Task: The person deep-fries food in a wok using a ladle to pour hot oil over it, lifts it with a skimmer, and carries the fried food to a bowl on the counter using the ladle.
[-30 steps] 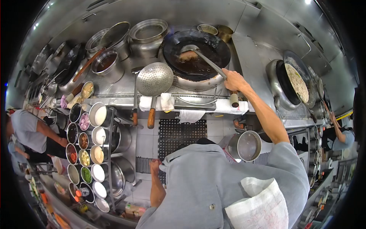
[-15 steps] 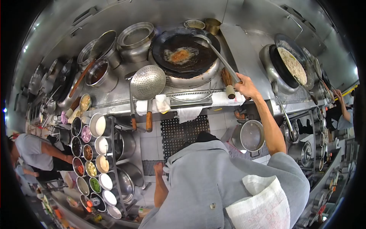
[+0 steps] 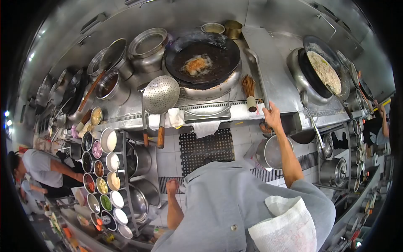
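Note:
My right hand is closed round the handle of a long metal ladle, whose head lies over the steel counter right of the wok. In the dark wok, a golden piece of food bubbles in oil. My left hand hangs low by my side, fingers curled in, nothing visible in it. A perforated strainer with a wooden handle rests at the counter's front, left of the wok. Between wok and ladle stands a bamboo brush.
Lidded steel pots stand at the back left. A second wok holds pale food at the right. Many seasoning tins fill a rack at the left. A co-worker is at far left; another person's arm shows far right.
The ladle has come out of the wok to its right, with my right hand drawn back and lower. The food, earlier partly under the ladle, now lies uncovered in the oil.

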Demonstrator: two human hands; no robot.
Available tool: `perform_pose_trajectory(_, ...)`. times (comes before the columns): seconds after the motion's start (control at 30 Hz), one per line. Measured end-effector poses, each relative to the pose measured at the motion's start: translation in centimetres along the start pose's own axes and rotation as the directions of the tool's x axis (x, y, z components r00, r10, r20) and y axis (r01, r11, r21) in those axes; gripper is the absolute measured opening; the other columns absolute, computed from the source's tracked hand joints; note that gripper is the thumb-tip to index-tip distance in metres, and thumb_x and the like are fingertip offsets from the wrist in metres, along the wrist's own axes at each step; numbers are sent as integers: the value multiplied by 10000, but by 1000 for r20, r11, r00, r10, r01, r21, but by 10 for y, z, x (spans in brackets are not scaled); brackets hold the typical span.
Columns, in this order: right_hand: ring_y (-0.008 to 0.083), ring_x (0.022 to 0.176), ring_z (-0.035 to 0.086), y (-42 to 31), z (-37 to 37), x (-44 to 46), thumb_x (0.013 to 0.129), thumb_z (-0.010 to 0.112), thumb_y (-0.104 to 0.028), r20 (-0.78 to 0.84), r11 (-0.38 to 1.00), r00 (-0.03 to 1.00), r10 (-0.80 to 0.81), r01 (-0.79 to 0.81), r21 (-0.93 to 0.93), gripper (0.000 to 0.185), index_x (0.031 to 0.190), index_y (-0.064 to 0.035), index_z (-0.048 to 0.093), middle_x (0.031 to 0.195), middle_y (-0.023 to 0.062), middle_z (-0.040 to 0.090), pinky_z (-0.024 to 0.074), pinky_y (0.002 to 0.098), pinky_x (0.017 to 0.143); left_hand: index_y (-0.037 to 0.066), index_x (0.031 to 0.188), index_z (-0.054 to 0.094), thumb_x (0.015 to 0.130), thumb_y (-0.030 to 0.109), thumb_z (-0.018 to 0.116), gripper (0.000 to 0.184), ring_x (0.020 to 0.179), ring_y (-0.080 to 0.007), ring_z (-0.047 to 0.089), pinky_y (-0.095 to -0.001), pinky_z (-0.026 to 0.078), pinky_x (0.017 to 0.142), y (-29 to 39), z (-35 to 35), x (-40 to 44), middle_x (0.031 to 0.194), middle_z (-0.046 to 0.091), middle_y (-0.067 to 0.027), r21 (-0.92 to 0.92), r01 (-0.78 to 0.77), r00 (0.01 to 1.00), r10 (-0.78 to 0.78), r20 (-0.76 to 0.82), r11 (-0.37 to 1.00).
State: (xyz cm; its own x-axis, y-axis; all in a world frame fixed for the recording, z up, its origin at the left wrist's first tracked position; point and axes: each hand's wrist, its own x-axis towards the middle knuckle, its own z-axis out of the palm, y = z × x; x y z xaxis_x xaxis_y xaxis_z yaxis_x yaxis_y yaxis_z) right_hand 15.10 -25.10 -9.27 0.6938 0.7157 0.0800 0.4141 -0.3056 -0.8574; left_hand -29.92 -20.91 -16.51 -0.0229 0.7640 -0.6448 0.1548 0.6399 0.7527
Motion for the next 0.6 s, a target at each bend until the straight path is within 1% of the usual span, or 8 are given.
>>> perform_pose_trajectory(0.03,241,735,602,6,1,-3,765,542,-143,-12,995,1000,15,-16,-97,457,1160,72,459,875,212,608,456,308,721,-35,865,571,743,96,430,228,525,-150,554,-247,433,437,-5,-3,3,614,562,-76,-7,0,1000,0,-10,1000)
perform_pose_trajectory(0.1,158,548,530,40,11,1,743,539,-137,-132,909,931,-341,291,-298,426,1128,40,490,626,125,556,418,295,520,-1,820,577,751,105,426,197,505,-122,525,-230,412,428,0,-8,1,585,533,-46,-36,-50,998,49,-33,998)
perform_pose_trajectory(0.2,214,554,554,36,11,-15,748,531,-147,-26,982,1000,-17,12,-186,420,1130,23,485,645,164,564,445,329,549,25,788,578,760,113,428,176,489,-106,497,-219,386,415,27,-24,-6,582,526,-30,20,-213,976,212,42,977)
perform_pose_trajectory(0.3,244,593,574,30,37,-20,764,528,-168,-126,942,971,-205,161,-294,445,1161,21,453,690,186,573,455,341,571,46,804,574,806,144,490,129,506,-99,489,-222,388,444,75,-50,1,620,540,-17,62,-202,979,202,-6,978)
perform_pose_trajectory(0.4,341,791,576,1,51,-27,778,539,-212,10,956,998,58,-52,-288,487,1209,-16,427,869,240,576,444,395,713,28,982,551,831,201,535,230,605,-92,504,-224,398,516,152,-86,11,716,560,-8,40,-415,909,415,-19,909)
perform_pose_trajectory(0.5,377,828,566,-13,64,-32,784,538,-233,-69,810,996,-55,4,-586,478,1213,-42,448,907,245,574,434,429,750,-22,1035,553,817,233,569,337,705,-148,555,-271,445,644,244,-128,31,791,605,-61,428,-606,673,719,-174,670)
perform_pose_trajectory(0.53,374,770,563,-31,66,-34,779,533,-220,-120,819,993,8,-75,-569,341,1057,-27,575,853,237,579,438,431,703,-26,1046,545,811,224,572,344,778,-199,583,-311,454,710,279,-138,32,845,623,-120,600,-641,478,861,-175,478)
perform_pose_trajectory(0.6,369,740,564,-35,69,-38,772,533,-209,-113,832,993,-16,-50,-553,265,936,-14,608,807,224,586,439,430,683,-33,1027,546,800,189,577,319,801,-239,599,-331,456,729,331,-168,62,853,622,-166,668,-657,341,928,-151,350)
